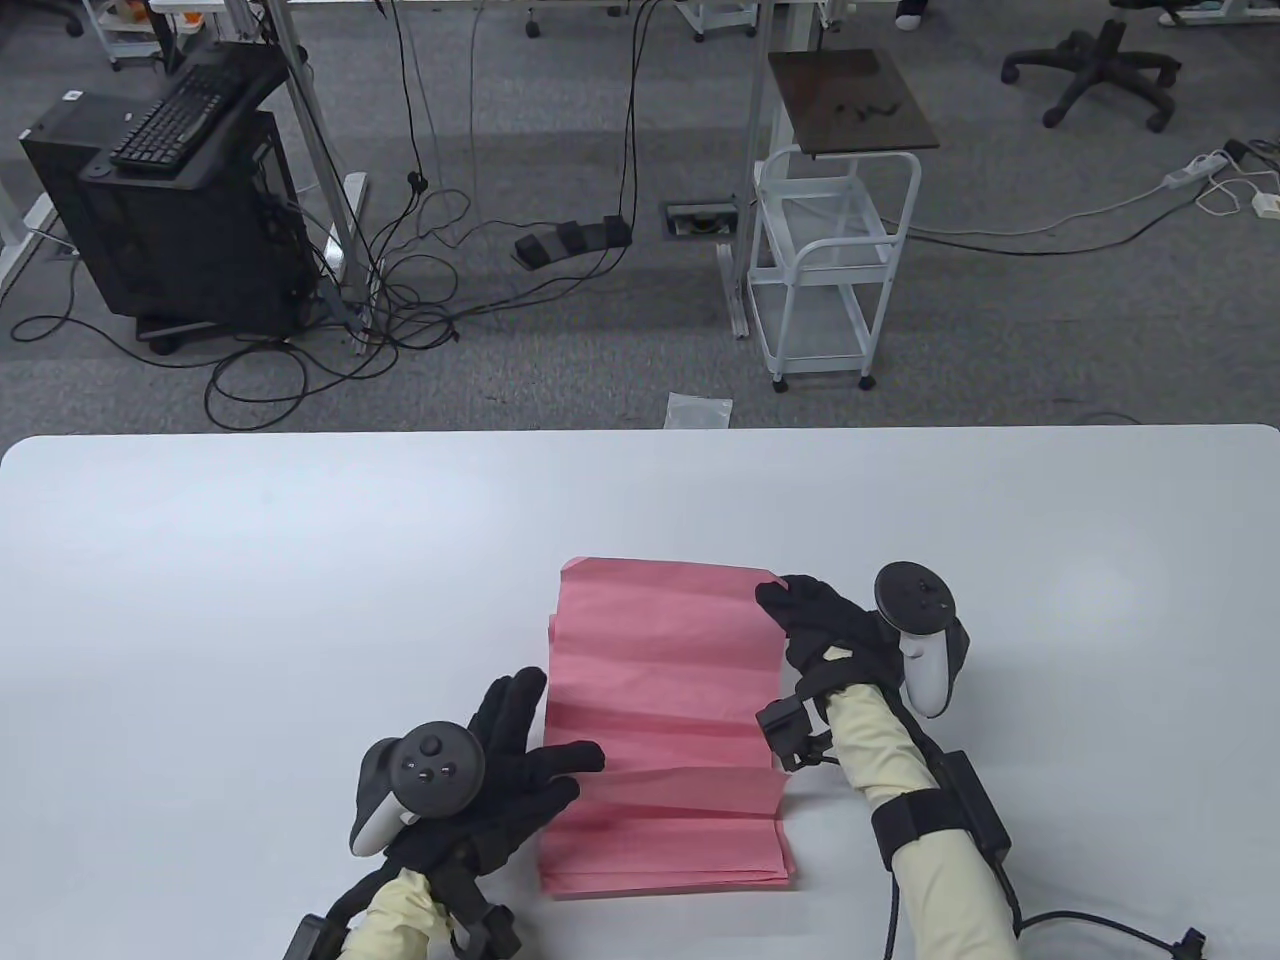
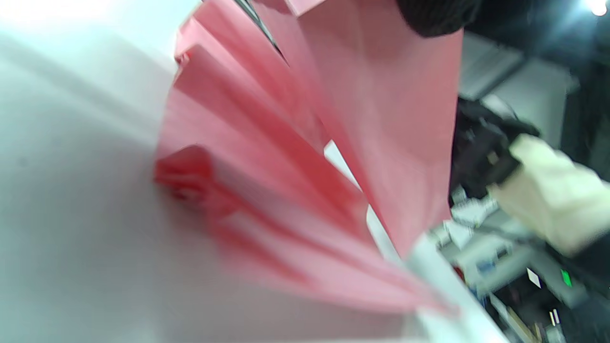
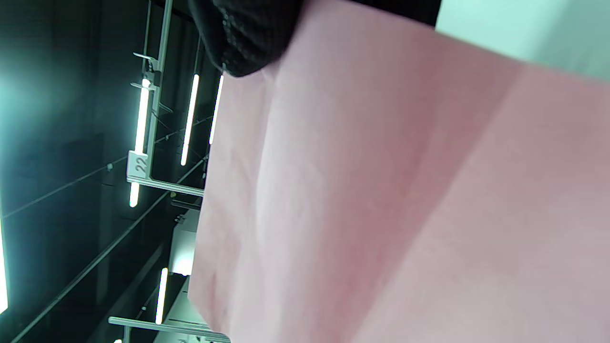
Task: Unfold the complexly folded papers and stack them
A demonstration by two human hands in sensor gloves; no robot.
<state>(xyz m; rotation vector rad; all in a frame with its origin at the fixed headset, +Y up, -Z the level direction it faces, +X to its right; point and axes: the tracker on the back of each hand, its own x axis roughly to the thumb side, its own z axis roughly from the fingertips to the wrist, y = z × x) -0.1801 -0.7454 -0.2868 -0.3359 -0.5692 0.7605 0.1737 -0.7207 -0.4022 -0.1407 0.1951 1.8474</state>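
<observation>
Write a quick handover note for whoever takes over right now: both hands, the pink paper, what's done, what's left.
Left hand: fingers straight, pressing the near-left part of the pink paper onto the white table.
Right hand: pinches the paper's far right corner and holds it lifted.
Paper: near the table's front, pulled out long, accordion creases still standing; more pink layers lie under its near end.
Done: mostly opened.
Left: probably flatten the creases, lay it flat on the stack.

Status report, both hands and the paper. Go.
Left hand open, fingers flat on pink paper's left edge. Right hand pinching its far right corner, lifting it. Paper pleated, partly unfolded over a pink stack. Nothing in the way.
</observation>
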